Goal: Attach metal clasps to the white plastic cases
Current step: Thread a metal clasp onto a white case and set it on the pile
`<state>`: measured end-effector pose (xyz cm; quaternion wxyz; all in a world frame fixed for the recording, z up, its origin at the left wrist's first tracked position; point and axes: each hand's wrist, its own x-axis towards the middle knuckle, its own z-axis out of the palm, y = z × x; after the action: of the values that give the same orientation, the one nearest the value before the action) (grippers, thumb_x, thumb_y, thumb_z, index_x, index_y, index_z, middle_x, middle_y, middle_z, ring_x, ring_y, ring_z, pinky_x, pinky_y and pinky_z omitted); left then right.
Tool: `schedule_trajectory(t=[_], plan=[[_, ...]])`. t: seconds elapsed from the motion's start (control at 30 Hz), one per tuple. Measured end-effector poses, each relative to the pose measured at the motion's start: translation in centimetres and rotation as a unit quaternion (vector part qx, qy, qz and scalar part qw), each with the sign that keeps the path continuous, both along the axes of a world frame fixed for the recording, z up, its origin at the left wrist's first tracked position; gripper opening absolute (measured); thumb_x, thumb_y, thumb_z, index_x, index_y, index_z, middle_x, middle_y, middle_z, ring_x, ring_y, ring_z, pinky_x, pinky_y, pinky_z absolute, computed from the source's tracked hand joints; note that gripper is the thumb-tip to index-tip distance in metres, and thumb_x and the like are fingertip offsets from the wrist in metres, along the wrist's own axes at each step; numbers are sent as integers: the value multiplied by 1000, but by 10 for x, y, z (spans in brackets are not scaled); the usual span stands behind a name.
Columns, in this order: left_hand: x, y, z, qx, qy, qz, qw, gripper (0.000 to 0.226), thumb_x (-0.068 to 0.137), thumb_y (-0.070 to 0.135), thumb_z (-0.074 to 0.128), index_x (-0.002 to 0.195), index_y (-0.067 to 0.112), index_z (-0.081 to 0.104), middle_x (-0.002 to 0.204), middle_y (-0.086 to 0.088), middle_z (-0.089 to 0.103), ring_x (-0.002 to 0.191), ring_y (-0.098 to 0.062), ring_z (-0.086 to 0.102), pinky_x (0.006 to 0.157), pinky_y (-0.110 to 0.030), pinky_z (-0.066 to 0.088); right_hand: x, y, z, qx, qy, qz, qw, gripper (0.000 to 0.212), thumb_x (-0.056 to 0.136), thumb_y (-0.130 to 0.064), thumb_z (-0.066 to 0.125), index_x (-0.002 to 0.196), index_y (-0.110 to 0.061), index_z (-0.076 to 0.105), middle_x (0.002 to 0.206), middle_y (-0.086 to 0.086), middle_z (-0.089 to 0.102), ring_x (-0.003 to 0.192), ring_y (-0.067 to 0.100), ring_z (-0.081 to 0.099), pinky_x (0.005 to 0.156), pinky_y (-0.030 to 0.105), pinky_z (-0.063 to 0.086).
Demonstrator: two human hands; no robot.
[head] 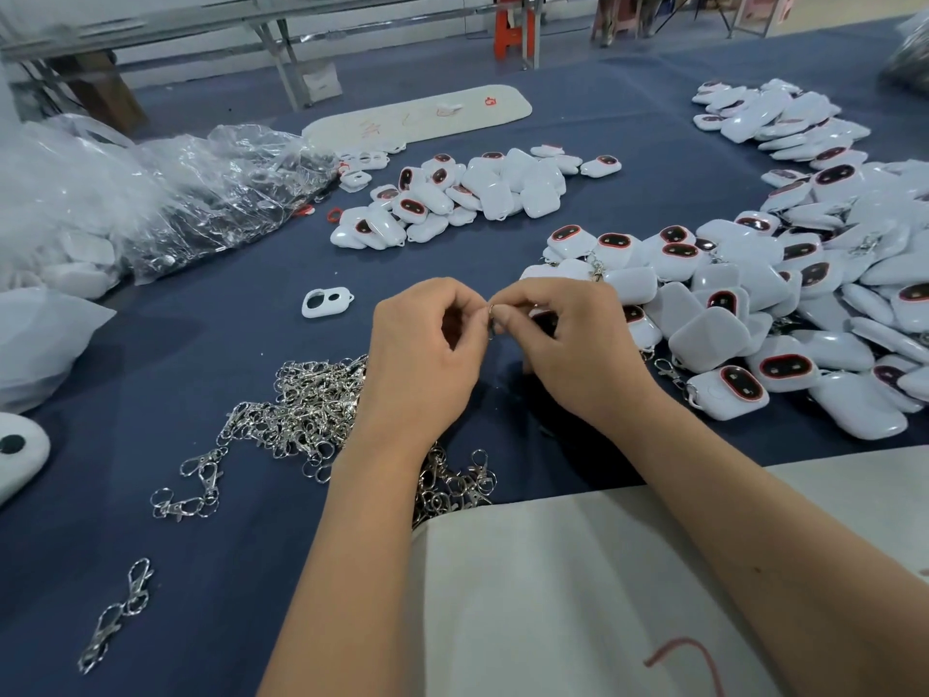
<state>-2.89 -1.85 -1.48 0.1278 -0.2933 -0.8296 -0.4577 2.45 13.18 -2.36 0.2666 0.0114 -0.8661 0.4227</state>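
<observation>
hands meet above the surface (241, 394): left hand (427, 354) and right hand (568, 344) both pinch one clasp (491, 319), fingers curled tight; right also seems to cup a case, mostly hidden. risk: ring slips from the pinch, dropping into the clasp pile (311, 410). cases (754, 314) lie heaped right.

A dark blue cloth (211, 364) is spread over the table. Beyond it, grey metal bench legs (281, 62) and an orange stool (508, 35) are seen on a pale floor (402, 47).
</observation>
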Motion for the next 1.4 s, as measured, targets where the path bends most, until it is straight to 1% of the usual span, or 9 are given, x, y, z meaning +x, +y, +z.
schedule_trajectory(t=[0.1, 0.3, 0.53, 0.77, 1.0, 1.17, 1.23, 1.3, 1.4], plan=[[0, 0, 0, 7, 4, -5, 1000, 15, 91, 11, 67, 79, 21, 70, 76, 12, 69, 75, -12, 65, 68, -28, 52, 0, 2, -1, -38, -15, 20, 999, 20, 97, -6, 66, 84, -15, 77, 73, -11, 68, 59, 2, 60, 64, 16, 42], [-2, -1, -2, 20, 3, -3, 1000, 13, 93, 10, 64, 85, 19, 68, 78, 11, 69, 78, -12, 68, 75, -39, 57, 1, 2, 2, 70, 59, 0, 996, 18, 97, -4, 65, 82, -9, 74, 66, 2, 57, 66, 21, 51, 63, 39, 44], [-1, -2, -2, 9, 23, -16, 1000, 13, 94, 9, 65, 85, 17, 68, 77, 10, 67, 77, -12, 66, 72, -34, 53, 1, 5, 2, 142, 91, -3, 986, 25, 102, -7, 59, 80, -6, 69, 68, 3, 52, 66, 24, 48, 61, 43, 43], [0, 5, -2, 40, 29, -14, 999, 12, 95, 8, 63, 86, 16, 67, 78, 10, 67, 78, -12, 66, 73, -35, 55, 1, 1, 2, 29, 83, -15, 996, 22, 97, -3, 64, 77, -9, 74, 61, 7, 55, 63, 25, 51, 63, 41, 44], [0, 7, -3, 73, 22, -9, 997, 12, 95, 11, 63, 87, 19, 67, 79, 11, 68, 79, -14, 68, 72, -35, 57, 2, -9, -2, -181, 29, 1, 983, 21, 99, -6, 63, 83, -9, 77, 60, -5, 62, 50, 11, 54, 60, 19, 44], [-1, 8, -4, 76, 12, 2, 997, 12, 95, 12, 63, 86, 20, 67, 79, 12, 69, 77, -15, 68, 70, -37, 57, 1, -10, -1, -213, 17, 6, 977, 20, 100, -10, 64, 84, -12, 76, 68, 1, 69, 49, 11, 56, 58, 16, 46], [-1, 9, -4, 69, 16, 7, 997, 12, 94, 12, 63, 85, 20, 66, 78, 11, 68, 76, -14, 68, 70, -35, 56, -1, -11, -2, -194, 4, -4, 981, 17, 100, -13, 63, 87, -16, 73, 72, -6, 70, 55, 10, 59, 61, 20, 48], [-1, 8, -5, 55, 24, 11, 998, 12, 94, 12, 63, 85, 20, 65, 77, 12, 66, 75, -11, 66, 69, -29, 54, -4, -10, -4, -183, -5, -31, 983, 11, 99, -10, 59, 99, -19, 64, 87, -8, 68, 74, 13, 66, 71, 29, 52], [-3, 5, -6, 27, 34, 13, 999, 13, 94, 12, 61, 85, 20, 64, 76, 13, 64, 74, -8, 63, 68, -23, 50, -6, -5, -9, -202, -15, -45, 978, 35, 96, 3, 50, 122, -20, 47, 111, 2, 61, 99, 15, 69, 88, 37, 56]])
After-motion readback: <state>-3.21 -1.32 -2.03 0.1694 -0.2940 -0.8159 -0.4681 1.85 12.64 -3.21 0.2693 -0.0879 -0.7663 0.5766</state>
